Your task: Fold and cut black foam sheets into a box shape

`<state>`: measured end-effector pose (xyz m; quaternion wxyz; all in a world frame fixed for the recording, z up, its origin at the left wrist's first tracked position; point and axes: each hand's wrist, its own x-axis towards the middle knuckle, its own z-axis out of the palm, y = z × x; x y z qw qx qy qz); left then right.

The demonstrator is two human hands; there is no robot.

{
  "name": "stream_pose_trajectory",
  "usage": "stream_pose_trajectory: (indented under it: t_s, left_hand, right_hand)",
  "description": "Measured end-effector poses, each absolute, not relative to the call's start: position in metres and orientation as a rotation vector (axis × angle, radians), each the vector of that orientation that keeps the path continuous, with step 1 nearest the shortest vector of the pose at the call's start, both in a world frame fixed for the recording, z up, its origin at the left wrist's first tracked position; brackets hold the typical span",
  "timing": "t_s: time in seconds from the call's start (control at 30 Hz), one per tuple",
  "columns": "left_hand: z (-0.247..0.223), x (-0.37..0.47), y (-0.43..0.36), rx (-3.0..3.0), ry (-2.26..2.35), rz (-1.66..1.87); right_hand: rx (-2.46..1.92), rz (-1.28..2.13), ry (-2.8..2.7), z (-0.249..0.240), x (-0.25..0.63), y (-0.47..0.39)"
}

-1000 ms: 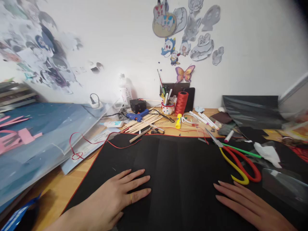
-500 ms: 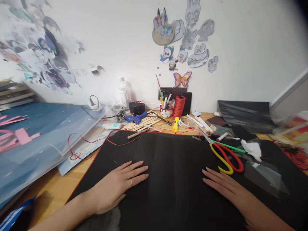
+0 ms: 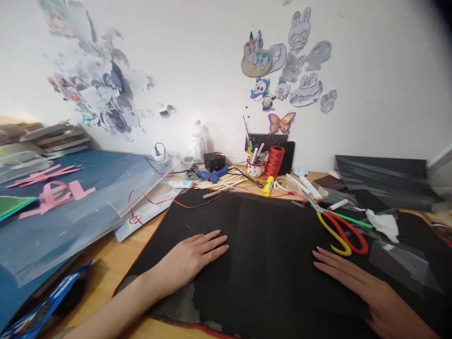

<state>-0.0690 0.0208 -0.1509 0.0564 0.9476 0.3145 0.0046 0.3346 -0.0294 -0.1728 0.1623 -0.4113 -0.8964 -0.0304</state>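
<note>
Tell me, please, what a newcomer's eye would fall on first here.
Probably the left hand and right hand, both lying palm-down on the black mat. Next might come the red-and-yellow scissors just beyond the right fingertips. Then perhaps the red spool at the back of the table and the butterfly on the wall above it.

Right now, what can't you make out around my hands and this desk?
In the head view:
Black surface under the left hand and right hand: hidden by them.
Blue packet: cut off by the bottom edge.
Lower ends of the pens: hidden by the cup.
Print on the bottle: too small to read.
</note>
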Motion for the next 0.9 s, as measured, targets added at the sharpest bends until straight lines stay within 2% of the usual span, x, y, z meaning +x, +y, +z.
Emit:
stream_pose_trajectory:
  t_s: [0.27,0.47,0.67,0.9]
  left_hand:
    - [-0.140,-0.071,0.007,2.933,1.067,-0.056]
    - [-0.133,-0.074,0.017,2.880,1.264,0.290]
    - [-0.119,-0.056,0.029,2.389,1.273,0.635]
    - [-0.110,-0.009,0.024,1.489,1.292,0.964]
  right_hand:
    - [-1.153,-0.184,-2.440,-0.172,0.335,-0.034]
    - [-1.337,-0.160,-2.176,-0.172,0.336,-0.032]
    - [-1.510,0.149,-1.988,-0.165,0.330,-0.037]
    - [-1.541,0.732,-1.509,-0.158,0.311,-0.036]
